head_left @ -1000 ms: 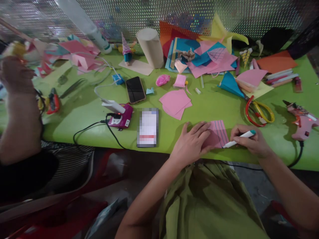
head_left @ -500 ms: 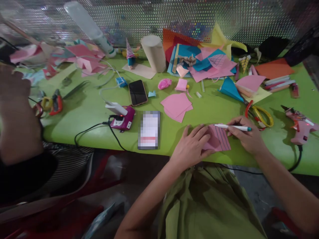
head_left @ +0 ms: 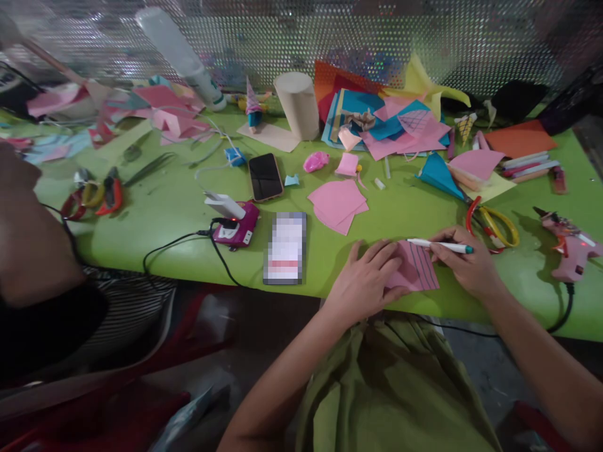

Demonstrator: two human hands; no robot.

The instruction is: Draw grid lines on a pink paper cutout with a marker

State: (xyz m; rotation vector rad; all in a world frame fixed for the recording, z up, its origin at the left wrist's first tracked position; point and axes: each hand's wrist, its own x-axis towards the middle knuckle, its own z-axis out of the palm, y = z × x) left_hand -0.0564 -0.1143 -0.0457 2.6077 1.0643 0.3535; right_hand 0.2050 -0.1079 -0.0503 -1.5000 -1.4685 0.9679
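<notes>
A pink paper piece (head_left: pixel 414 267) with several dark lines lies at the front edge of the green table. My left hand (head_left: pixel 370 276) rests flat on its left part, fingers spread. My right hand (head_left: pixel 464 260) grips a white marker (head_left: pixel 443 245) with a teal end, its tip at the top edge of the paper. Just beyond, plain pink pieces (head_left: pixel 338 204) overlap in a fan. Scissors (head_left: pixel 492 226) with red and yellow handles lie past my right hand, their blades by a blue paper cone (head_left: pixel 440 176).
A pink glue gun (head_left: pixel 572 248) is at the right, its cord trailing off the front edge. Left of my hands are a lit phone (head_left: pixel 285 248), a dark phone (head_left: pixel 265 177) and a purple power socket (head_left: pixel 235 226). Another person's arm (head_left: pixel 23 238) reaches in at far left.
The view has shifted slightly, so the table items appear a little further right. The marker tip stays near the top of the lined paper. The other person's arm has moved lower at the left edge.
</notes>
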